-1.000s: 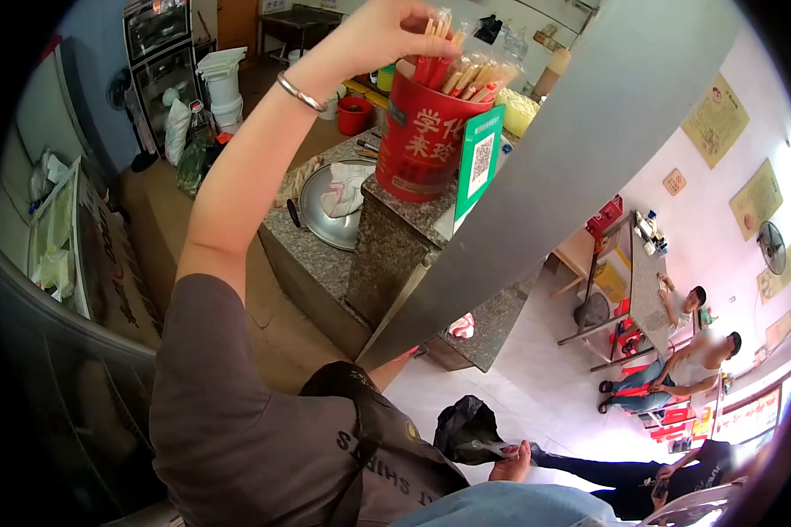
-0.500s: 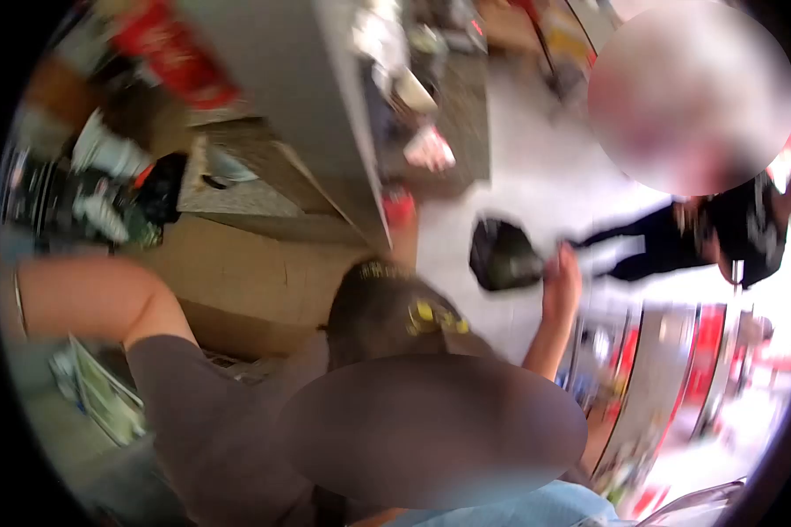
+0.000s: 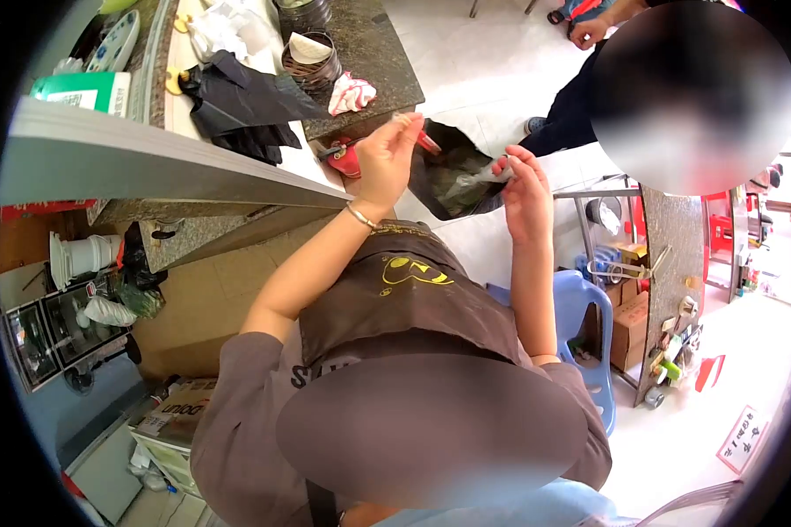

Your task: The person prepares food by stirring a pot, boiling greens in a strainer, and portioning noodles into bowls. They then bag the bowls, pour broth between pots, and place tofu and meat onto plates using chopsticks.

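Note:
My left hand, with a bracelet at the wrist, is raised in a pinch at the near left of an open black plastic bag. A small red-and-white strip shows just beside its fingertips; I cannot tell what the fingers hold. Across the bag's mouth, my right hand pinches a clear plastic bag, which trails down toward the black bag's opening. Greenish, shiny contents show dimly inside. Below both hands is my dark apron with a yellow print.
A stone counter at upper left carries a black bag, a woven basket and a red-striped cloth. A grey partition edge runs along my left. A blue chair stands close at right. Another person's hand is ahead.
My left hand has come from far out on the left to the bag. My right hand, earlier at the black bag, now pinches clear plastic. The view has shifted and the other person appears nearer.

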A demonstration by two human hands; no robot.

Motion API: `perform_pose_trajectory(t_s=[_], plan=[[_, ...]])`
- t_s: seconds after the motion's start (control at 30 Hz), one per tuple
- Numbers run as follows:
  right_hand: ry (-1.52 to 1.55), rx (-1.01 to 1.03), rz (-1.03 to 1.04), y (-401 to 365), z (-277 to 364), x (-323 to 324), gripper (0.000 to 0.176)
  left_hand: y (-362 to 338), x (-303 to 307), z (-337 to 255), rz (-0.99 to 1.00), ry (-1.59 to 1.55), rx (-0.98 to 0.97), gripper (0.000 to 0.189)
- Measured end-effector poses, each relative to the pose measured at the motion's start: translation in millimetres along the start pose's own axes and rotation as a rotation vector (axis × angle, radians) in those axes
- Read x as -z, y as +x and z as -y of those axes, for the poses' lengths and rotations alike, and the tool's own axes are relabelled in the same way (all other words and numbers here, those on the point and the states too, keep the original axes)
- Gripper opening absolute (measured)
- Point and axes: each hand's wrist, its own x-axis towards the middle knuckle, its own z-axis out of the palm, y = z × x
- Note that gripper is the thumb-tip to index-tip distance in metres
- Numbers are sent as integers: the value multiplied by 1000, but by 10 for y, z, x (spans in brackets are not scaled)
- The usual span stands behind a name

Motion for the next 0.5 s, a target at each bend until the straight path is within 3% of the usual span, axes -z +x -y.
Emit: perform_pose_trajectory(t_s=[0.07, 0.13, 0.2, 0.27, 0.33, 0.4, 0.5], plan=[[32, 12, 6, -27, -11, 22, 20, -92, -87, 97, 120, 46, 149, 20], [69, -3, -3, -39, -30, 73, 21, -161, -38, 211, 285, 370, -191, 35], [71, -13, -37, -32, -24, 112, 21, -232, 92, 129, 205, 434, -170, 47], [87, -15, -53, -47, 4, 137, 22, -347, 94, 422, 57, 555, -75, 58], [59, -8, -63, -59, 46, 177, 22, -475, 170, 862, 395, 432, 391, 56], [27, 9, -64, -23, 129, 226, 22, -396, 117, 887, 456, 469, 360, 46], [36, 18, -96, -24, 236, 362, 23, -192, -52, 689, 475, 280, 464, 29]])
